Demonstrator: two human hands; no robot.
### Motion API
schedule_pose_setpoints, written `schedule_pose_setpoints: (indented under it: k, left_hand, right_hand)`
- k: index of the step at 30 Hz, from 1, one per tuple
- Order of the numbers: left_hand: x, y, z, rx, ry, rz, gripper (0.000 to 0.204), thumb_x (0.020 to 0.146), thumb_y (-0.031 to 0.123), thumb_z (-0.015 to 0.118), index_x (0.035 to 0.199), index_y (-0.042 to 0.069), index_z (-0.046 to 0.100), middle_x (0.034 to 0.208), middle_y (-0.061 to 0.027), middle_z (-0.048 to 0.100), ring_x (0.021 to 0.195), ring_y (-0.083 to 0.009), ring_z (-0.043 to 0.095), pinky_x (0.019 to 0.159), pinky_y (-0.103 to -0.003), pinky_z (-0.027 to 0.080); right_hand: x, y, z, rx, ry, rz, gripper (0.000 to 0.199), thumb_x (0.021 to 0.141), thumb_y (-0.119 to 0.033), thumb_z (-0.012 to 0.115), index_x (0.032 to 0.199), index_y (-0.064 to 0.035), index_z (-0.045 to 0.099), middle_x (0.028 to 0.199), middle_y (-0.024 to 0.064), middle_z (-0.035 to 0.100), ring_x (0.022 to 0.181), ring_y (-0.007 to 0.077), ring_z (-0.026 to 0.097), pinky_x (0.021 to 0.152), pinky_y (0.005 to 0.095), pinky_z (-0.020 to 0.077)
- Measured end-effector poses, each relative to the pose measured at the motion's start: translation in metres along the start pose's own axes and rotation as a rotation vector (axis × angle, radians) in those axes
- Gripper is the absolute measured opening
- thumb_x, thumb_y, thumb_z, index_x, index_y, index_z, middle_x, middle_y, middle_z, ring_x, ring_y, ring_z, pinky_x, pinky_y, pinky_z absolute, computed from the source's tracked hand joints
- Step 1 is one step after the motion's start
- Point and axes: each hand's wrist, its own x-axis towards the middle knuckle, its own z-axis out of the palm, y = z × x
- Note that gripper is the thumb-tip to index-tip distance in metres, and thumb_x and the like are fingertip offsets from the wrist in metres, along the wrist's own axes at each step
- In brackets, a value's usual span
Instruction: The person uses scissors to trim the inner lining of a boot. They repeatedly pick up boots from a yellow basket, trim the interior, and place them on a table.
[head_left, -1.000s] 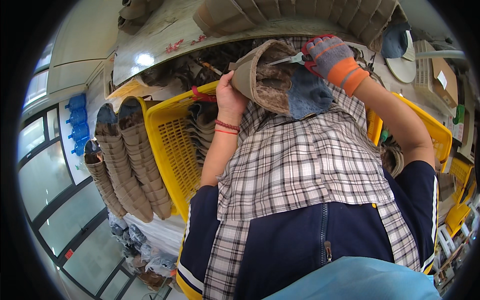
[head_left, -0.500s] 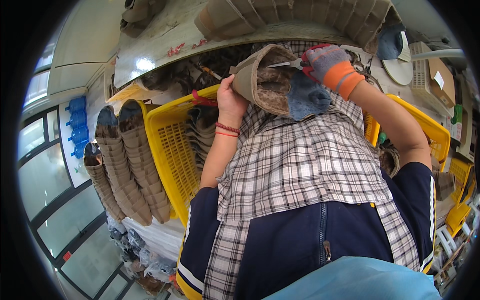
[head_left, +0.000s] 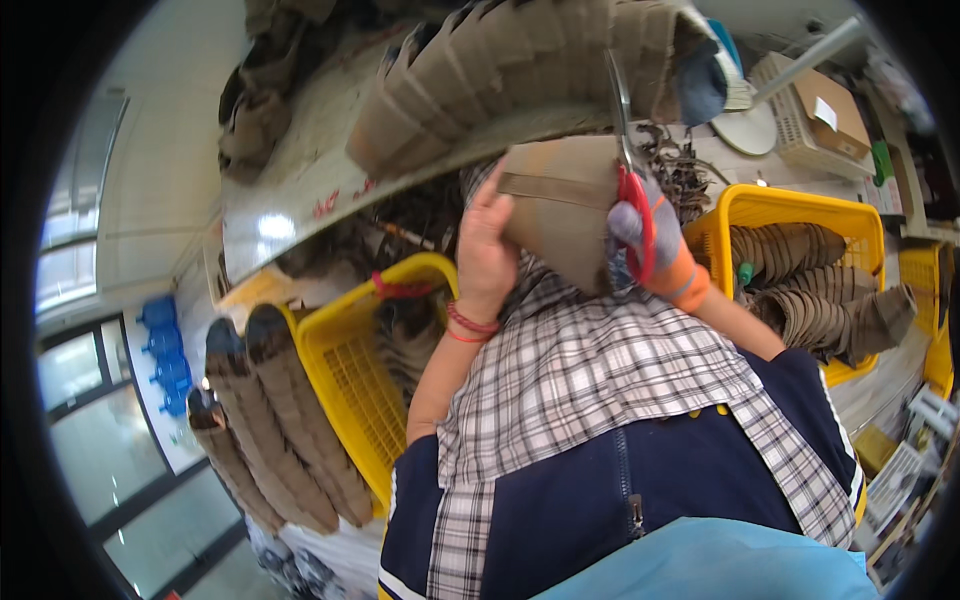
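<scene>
A beige fur-lined shoe upper [head_left: 560,225] is held up before my plaid apron. Its outer face shows, with a darker strip across it, and the lining is turned from view. My bare left hand [head_left: 487,255] grips its left edge, a red beaded bracelet on the wrist. At the opposite edge my right hand [head_left: 665,250], in a grey and orange glove, is closed round red-handled scissors [head_left: 621,105]. The blades point up past the upper. Whether the gloved fingers also pinch the fabric cannot be made out.
A long nested row of similar uppers [head_left: 500,80] lies on the worktable [head_left: 300,190] ahead. One yellow basket [head_left: 345,375] stands at my left beside tall stacks of uppers [head_left: 290,410]. Another yellow basket [head_left: 735,205], holding uppers, is at right. Dark scraps [head_left: 680,165] lie beneath the table's edge.
The upper has turned from its furry opening to its outer face. My right hand has come lower, and the scissors have swung from pointing left into the opening to pointing up. The view has shifted.
</scene>
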Motion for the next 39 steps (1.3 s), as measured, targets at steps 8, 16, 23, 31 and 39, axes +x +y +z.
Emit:
schedule_pose_setpoints:
  k: [8,16,23,31,39]
  left_hand:
    - [0.106,0.016,0.025,1.254,-0.267,0.712,0.021,0.089,0.027,0.054,0.092,0.008,0.063,0.126,-0.0168,0.049,0.122,-0.0316,0.04,0.104,-0.044,0.023]
    - [0.197,0.063,-0.056,1.816,0.129,0.592,0.042,0.083,0.041,0.057,0.111,0.01,0.062,0.108,-0.0105,0.063,0.099,-0.0294,0.058,0.092,-0.042,0.038]
    - [0.199,0.064,-0.049,1.776,0.122,0.627,0.039,0.082,0.038,0.06,0.107,0.008,0.063,0.103,-0.0116,0.065,0.094,-0.0291,0.061,0.083,-0.037,0.045]
    - [0.29,0.079,0.02,1.236,0.218,0.857,0.042,0.075,0.029,0.071,0.105,0.002,0.057,0.094,-0.0137,0.062,0.085,-0.0283,0.062,0.077,-0.035,0.048]
    - [0.369,0.126,0.002,1.39,-0.036,0.725,0.04,0.068,0.005,0.054,0.106,0.009,0.065,0.097,-0.0154,0.066,0.088,-0.0273,0.064,0.078,-0.034,0.05]
  right_hand:
    - [0.001,-0.044,-0.069,-0.198,0.514,-0.341,0.038,0.078,-0.007,0.069,0.112,0.0027,0.054,0.1,0.0089,0.063,0.088,0.0171,0.061,0.078,0.0277,0.0493]
    - [0.121,-0.03,-0.14,-0.685,0.273,-0.512,0.045,0.074,-0.015,0.074,0.112,-0.001,0.055,0.098,0.0059,0.063,0.087,0.0131,0.056,0.08,0.0274,0.0457]
    - [0.218,0.039,-0.177,-0.134,0.267,-0.496,0.048,0.076,-0.016,0.072,0.116,0.0021,0.052,0.108,0.0087,0.061,0.092,0.0169,0.058,0.079,0.0304,0.0473]
    - [0.175,0.054,-0.189,-0.349,0.4,-0.731,0.043,0.092,-0.04,0.051,0.111,-0.0018,0.054,0.071,-0.0003,0.054,0.062,0.0075,0.049,0.053,0.0216,0.0393]
    - [0.093,0.046,-0.188,0.034,0.456,-0.359,0.032,0.092,-0.031,0.051,0.111,-0.0054,0.052,0.071,0.0009,0.055,0.053,0.0066,0.049,0.044,0.0181,0.0382]
